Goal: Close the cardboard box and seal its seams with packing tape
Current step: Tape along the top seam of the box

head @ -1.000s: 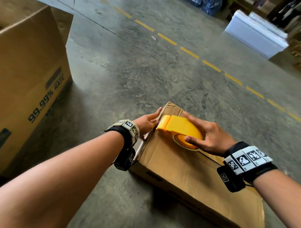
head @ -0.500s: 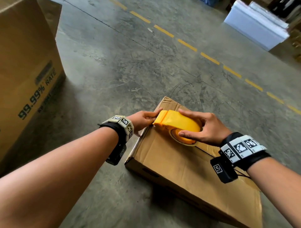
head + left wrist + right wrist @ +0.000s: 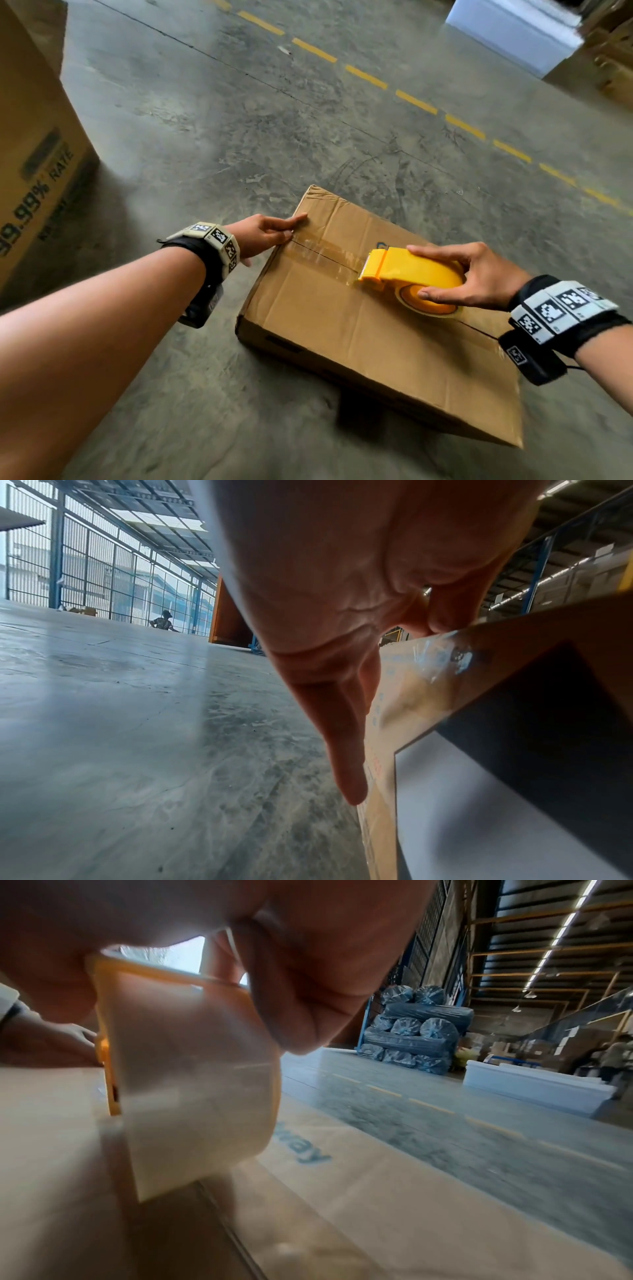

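A closed cardboard box (image 3: pixel 342 325) lies on the concrete floor. Clear tape (image 3: pixel 322 251) runs along its centre seam from the far left edge to a yellow tape dispenser (image 3: pixel 407 270). My right hand (image 3: pixel 469 274) grips the dispenser, fingers over its top and thumb on the roll's side, and presses it on the box top. The roll (image 3: pixel 192 1083) sits on the seam in the right wrist view. My left hand (image 3: pixel 270 233) presses the tape's end at the box edge, fingers on top. Its thumb (image 3: pixel 342 750) lies straight down the box side (image 3: pixel 383 750), beside the taped-over edge (image 3: pixel 445 653).
A tall printed cardboard box (image 3: pixel 30 154) stands at the left. A dashed yellow line (image 3: pixel 414 101) crosses the floor beyond. A white stack (image 3: pixel 513 31) sits far right, with wrapped rolls (image 3: pixel 414 1031) behind. A person (image 3: pixel 162 620) sits far off by the fence.
My right hand has drawn the dispenser from the far left edge toward the box's middle, laying tape along the seam. My left hand has stayed at the edge.
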